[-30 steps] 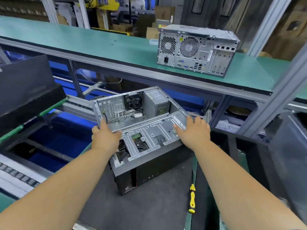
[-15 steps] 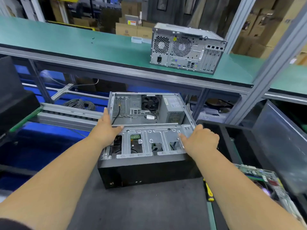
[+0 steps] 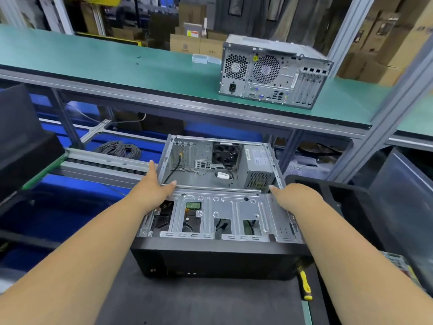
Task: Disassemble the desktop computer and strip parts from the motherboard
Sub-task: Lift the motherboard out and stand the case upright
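Dark mat (image 3: 210, 301), hands flanking open case (image 3: 218, 207)

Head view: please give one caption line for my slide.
Both hands, left and right, rest on the opened computer case; a second case stands on the green shelf.

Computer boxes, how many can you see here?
2. An open computer box lies on the dark mat between the person's hands; a closed computer box stands on the green shelf behind. More may be hidden outside the picture.
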A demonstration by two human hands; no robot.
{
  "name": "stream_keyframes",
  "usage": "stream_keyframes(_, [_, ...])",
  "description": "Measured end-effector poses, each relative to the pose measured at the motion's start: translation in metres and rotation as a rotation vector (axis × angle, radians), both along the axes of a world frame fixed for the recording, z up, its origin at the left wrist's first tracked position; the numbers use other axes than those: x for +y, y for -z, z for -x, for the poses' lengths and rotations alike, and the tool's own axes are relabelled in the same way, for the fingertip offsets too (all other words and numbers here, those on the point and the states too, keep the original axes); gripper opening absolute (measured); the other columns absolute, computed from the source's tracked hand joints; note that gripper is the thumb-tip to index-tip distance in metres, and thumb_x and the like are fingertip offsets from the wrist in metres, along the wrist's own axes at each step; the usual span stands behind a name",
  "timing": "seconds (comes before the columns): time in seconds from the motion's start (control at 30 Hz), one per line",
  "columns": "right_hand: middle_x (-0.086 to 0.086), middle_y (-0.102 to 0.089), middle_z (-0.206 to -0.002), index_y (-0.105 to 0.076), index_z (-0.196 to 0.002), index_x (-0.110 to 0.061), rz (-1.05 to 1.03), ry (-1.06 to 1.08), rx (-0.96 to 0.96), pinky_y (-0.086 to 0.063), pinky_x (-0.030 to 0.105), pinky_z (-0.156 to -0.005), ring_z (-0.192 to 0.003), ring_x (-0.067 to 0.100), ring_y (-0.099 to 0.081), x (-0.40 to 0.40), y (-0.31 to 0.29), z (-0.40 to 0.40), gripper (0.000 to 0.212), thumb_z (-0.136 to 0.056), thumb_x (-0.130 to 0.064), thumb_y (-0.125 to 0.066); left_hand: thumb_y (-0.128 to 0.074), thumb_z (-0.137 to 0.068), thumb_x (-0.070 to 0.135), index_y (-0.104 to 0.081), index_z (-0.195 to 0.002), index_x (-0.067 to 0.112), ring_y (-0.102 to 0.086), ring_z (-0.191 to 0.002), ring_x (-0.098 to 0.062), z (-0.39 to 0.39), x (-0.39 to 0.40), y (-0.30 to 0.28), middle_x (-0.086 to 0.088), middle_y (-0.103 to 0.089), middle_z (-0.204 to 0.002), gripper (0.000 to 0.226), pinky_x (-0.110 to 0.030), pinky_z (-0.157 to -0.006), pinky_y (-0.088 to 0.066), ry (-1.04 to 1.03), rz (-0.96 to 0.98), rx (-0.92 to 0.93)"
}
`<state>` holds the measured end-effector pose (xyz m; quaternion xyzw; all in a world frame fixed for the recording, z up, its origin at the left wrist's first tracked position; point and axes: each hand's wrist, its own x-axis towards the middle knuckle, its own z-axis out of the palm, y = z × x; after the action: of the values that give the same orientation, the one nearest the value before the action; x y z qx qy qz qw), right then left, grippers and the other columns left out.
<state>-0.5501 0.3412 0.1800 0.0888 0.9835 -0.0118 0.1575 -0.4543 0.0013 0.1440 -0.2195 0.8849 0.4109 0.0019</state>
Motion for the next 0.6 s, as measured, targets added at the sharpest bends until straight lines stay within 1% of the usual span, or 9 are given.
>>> stream_keyframes(0.03, [0.015, -0.049, -0.145, -0.041, -0.145, -0.007, 0.065, 0.007, 0.032, -0.043, 0.043, -0.096, -0.125, 0.035, -0.052, -0.001, 0.000, 0.005, 0.077, -0.096, -0.065, -0.029, -0.058, -0.089, 0.051, -0.007, -0.154, 0.026, -0.045, -0.130, -0.024, 0.002, 0.000, -0.002, 0.000, -0.038, -0.152, 0.086, -0.037, -0.100, -0.038, -0.026, -0.022, -0.021])
stream_keyframes(0.1, [0.016, -0.052, -0.140, -0.040, -0.142, -0.004, 0.203, 0.016, 0.065, -0.044, 0.040, -0.094, -0.120, 0.035, -0.054, -0.004, 0.000, 0.013, 0.065, -0.098, -0.052, -0.041, -0.058, -0.088, 0.052, -0.033, -0.145, 0.025, -0.052, -0.111, -0.022, 0.007, -0.001, -0.006, -0.001, -0.054, -0.133, 0.068, -0.036, -0.089, -0.041, -0.089, -0.070, -0.054])
stream_keyframes(0.13, [0.017, -0.055, -0.134, -0.042, -0.138, -0.004, 0.271, 0.033, 0.062, -0.046, 0.038, -0.092, -0.115, 0.035, -0.056, -0.005, 0.001, 0.017, 0.057, -0.097, -0.044, -0.045, -0.057, -0.088, 0.053, -0.042, -0.140, 0.024, -0.053, -0.105, -0.023, 0.011, -0.002, -0.010, -0.002, -0.056, -0.125, 0.061, -0.036, -0.085, -0.041, -0.121, -0.088, -0.070])
stream_keyframes(0.2, [0.016, -0.059, -0.124, -0.045, -0.131, -0.003, 0.368, 0.085, 0.050, -0.048, 0.035, -0.086, -0.106, 0.034, -0.058, -0.007, 0.005, 0.022, 0.046, -0.094, -0.031, -0.050, -0.057, -0.088, 0.051, -0.052, -0.133, 0.021, -0.053, -0.101, -0.025, 0.019, -0.003, -0.015, -0.004, -0.057, -0.117, 0.054, -0.037, -0.083, -0.042, -0.164, -0.113, -0.097])
stream_keyframes(0.3, [0.015, -0.062, -0.115, -0.056, -0.126, -0.003, 0.422, 0.134, 0.008, -0.048, 0.034, -0.083, -0.102, 0.032, -0.059, -0.007, 0.011, 0.030, 0.038, -0.094, -0.022, -0.050, -0.058, -0.090, 0.045, -0.053, -0.134, 0.013, -0.054, -0.109, -0.031, 0.032, -0.004, -0.021, -0.011, -0.056, -0.124, 0.054, -0.039, -0.093, -0.045, -0.178, -0.091, -0.178])
stream_keyframes(0.43, [0.007, -0.053, -0.095, -0.063, -0.120, -0.005, 0.444, 0.187, 0.003, -0.040, 0.030, -0.074, -0.087, 0.023, -0.048, -0.006, 0.017, 0.042, 0.036, -0.092, -0.024, -0.051, -0.063, -0.092, 0.033, -0.045, -0.139, 0.003, -0.048, -0.125, -0.033, 0.049, 0.001, -0.024, -0.016, -0.048, -0.141, 0.059, -0.040, -0.104, -0.041, -0.194, -0.101, -0.316])
stream_keyframes(0.47, [0.006, -0.052, -0.092, -0.063, -0.120, -0.006, 0.417, 0.189, -0.018, -0.039, 0.030, -0.074, -0.086, 0.024, -0.048, -0.007, 0.018, 0.046, 0.036, -0.091, -0.023, -0.051, -0.064, -0.091, 0.028, -0.044, -0.139, 0.001, -0.048, -0.125, -0.033, 0.051, 0.001, -0.025, -0.017, -0.047, -0.141, 0.059, -0.040, -0.104, -0.041, -0.191, -0.092, -0.346])
stream_keyframes(0.53, [0.006, -0.052, -0.087, -0.059, -0.124, -0.007, 0.303, 0.176, -0.107, -0.041, 0.030, -0.074, -0.084, 0.025, -0.051, -0.012, 0.018, 0.055, 0.037, -0.092, -0.019, -0.048, -0.070, -0.086, 0.021, -0.045, -0.137, 0.000, -0.054, -0.118, -0.035, 0.056, 0.001, -0.026, -0.019, -0.051, -0.135, 0.061, -0.041, -0.100, -0.046, -0.180, -0.088, -0.392])
stream_keyframes(0.6, [0.008, -0.053, -0.086, -0.055, -0.129, -0.007, 0.237, 0.182, -0.158, -0.044, 0.031, -0.076, -0.083, 0.026, -0.055, -0.016, 0.019, 0.066, 0.039, -0.092, -0.017, -0.049, -0.074, -0.082, 0.020, -0.046, -0.136, -0.001, -0.057, -0.113, -0.036, 0.059, -0.003, -0.025, -0.020, -0.053, -0.131, 0.064, -0.041, -0.096, -0.049, -0.154, -0.128, -0.407])
